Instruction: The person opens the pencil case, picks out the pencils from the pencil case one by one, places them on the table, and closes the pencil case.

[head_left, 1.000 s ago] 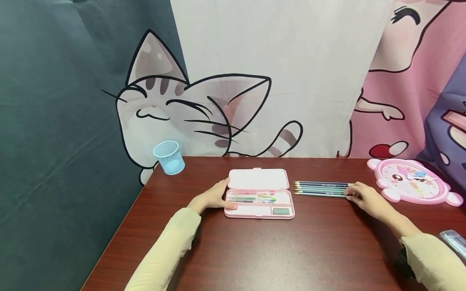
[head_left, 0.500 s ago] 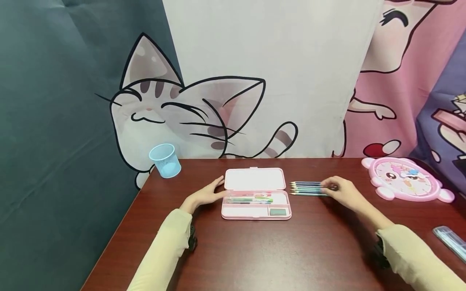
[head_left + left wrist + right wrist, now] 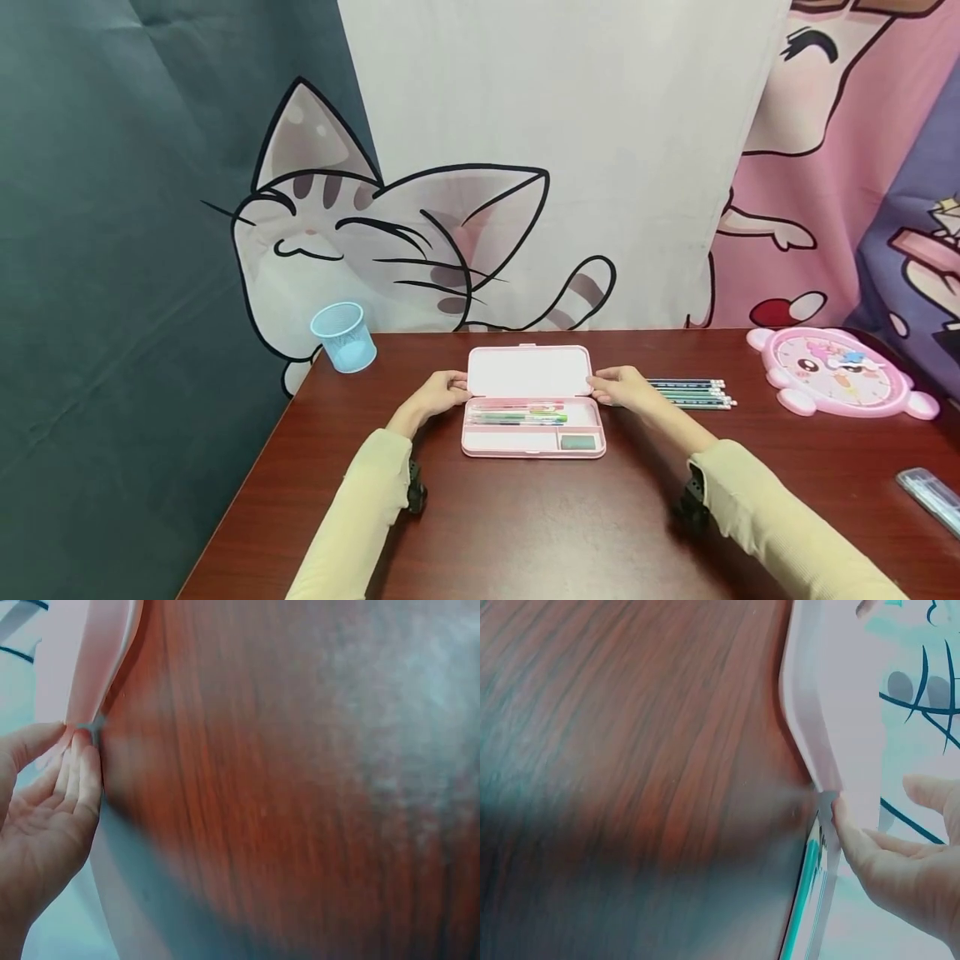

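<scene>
A pink pencil case point(image 3: 512, 439) lies unfolded on the table, its white-lined lid point(image 3: 529, 372) laid back. Inside are several pens point(image 3: 517, 418) and a grey-green eraser point(image 3: 577, 442) in a small compartment. My left hand point(image 3: 435, 395) pinches the case's left side near the hinge; the left wrist view shows thumb and fingertips meeting at the pink edge. On the other side, my right hand point(image 3: 624, 389) touches the case near the hinge with a fingertip, its thumb held apart. Several pencils point(image 3: 693, 394) lie to the right, their pointed ends hidden behind the right hand.
A light blue mesh cup point(image 3: 345, 342) stands at the back left. At the right are a pink animal-faced clock point(image 3: 843, 371) and a clear case point(image 3: 928, 492) near the frame's edge. A cartoon-printed cloth point(image 3: 645, 167) hangs behind the brown table point(image 3: 510, 525).
My right hand has left the pencils and moved left to the pencil case. The left hand has shifted from the compartment's left edge up toward the hinge. The case and pencils stay put.
</scene>
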{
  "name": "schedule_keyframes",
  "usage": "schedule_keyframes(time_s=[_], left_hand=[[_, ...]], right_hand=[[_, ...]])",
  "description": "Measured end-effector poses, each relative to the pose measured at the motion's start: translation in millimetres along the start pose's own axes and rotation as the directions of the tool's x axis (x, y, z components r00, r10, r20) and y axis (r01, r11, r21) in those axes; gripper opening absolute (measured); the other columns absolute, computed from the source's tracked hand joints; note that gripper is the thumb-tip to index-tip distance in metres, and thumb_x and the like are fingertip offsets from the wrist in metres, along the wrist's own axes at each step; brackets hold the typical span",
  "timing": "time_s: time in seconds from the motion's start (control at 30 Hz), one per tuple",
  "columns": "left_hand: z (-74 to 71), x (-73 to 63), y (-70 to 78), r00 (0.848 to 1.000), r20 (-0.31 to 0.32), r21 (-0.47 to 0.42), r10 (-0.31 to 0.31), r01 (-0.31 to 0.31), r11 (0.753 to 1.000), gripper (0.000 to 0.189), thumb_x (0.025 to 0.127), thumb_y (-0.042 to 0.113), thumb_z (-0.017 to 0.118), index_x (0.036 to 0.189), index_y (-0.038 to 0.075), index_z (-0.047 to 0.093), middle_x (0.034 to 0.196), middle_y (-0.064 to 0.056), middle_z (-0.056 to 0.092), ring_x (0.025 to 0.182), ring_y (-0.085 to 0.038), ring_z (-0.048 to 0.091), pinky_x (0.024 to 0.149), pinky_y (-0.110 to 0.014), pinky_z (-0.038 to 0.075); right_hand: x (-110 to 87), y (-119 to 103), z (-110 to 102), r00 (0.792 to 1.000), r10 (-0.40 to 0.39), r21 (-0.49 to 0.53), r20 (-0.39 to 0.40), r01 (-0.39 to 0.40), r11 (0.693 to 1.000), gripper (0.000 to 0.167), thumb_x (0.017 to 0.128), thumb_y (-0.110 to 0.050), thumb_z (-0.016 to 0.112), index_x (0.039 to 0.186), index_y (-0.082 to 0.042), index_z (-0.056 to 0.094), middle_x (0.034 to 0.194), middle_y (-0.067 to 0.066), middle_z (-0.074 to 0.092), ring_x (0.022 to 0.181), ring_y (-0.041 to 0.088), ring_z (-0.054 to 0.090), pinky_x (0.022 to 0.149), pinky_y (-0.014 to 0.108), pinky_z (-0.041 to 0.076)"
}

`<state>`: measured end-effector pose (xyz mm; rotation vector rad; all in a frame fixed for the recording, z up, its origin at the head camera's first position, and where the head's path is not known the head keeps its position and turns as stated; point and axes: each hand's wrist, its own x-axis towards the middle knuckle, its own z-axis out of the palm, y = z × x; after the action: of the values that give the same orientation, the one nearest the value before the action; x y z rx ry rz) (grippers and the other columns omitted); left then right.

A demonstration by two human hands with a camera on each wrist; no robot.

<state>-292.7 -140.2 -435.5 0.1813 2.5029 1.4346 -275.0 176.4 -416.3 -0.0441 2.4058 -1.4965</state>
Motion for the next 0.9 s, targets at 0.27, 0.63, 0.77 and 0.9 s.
schedule_keyframes(time_s=[0.27,0.63,0.77,0.9], left_hand=[[6.0,-5.1,1.8,0.955,-0.192,0.137,0.224,-0.200,0.970,0.018,0.079,0.002,0.067,0.090,0.002,0.052,0.090,-0.014,0.065,0.086,-0.022,0.066,0.076,-0.029,0.053],[2.6,-18.8,15.6,0.971,-0.040,0.226,0.236,-0.221,0.949,0.032,0.077,0.012,0.071,0.100,0.000,0.051,0.105,-0.017,0.064,0.098,-0.024,0.062,0.086,-0.036,0.049],[-13.7,-29.0,16.5,0.965,0.251,0.139,0.079,-0.116,0.983,0.071,0.087,0.038,0.059,0.141,0.007,0.026,0.144,-0.015,0.033,0.133,-0.029,0.033,0.109,-0.047,0.027],[-21.3,-35.6,13.3,0.948,0.317,0.206,0.032,-0.102,0.973,0.073,0.091,0.047,0.048,0.147,0.012,0.017,0.152,-0.012,0.018,0.140,-0.029,0.017,0.113,-0.048,0.017]], right_hand=[[-2.7,-10.5,-3.2,0.999,0.043,0.223,-0.015,-0.038,0.974,0.081,0.094,-0.052,0.032,0.133,0.019,0.027,0.128,0.038,0.043,0.090,0.018,0.064,0.086,0.034,0.051],[-9.3,-7.2,-8.8,1.000,-0.022,0.067,0.021,0.021,0.998,0.081,0.090,-0.053,0.044,0.133,0.014,0.033,0.128,0.030,0.048,0.108,0.024,0.059,0.096,0.037,0.044],[-14.6,1.0,-10.9,0.981,-0.176,-0.181,0.077,0.187,0.966,0.069,0.091,-0.047,0.049,0.132,0.008,0.041,0.130,0.026,0.050,0.117,0.033,0.053,0.098,0.043,0.042],[-19.6,9.3,-9.1,0.936,-0.312,-0.349,0.161,0.350,0.869,0.074,0.082,-0.040,0.065,0.134,0.006,0.040,0.135,0.026,0.044,0.122,0.037,0.046,0.100,0.051,0.037]])
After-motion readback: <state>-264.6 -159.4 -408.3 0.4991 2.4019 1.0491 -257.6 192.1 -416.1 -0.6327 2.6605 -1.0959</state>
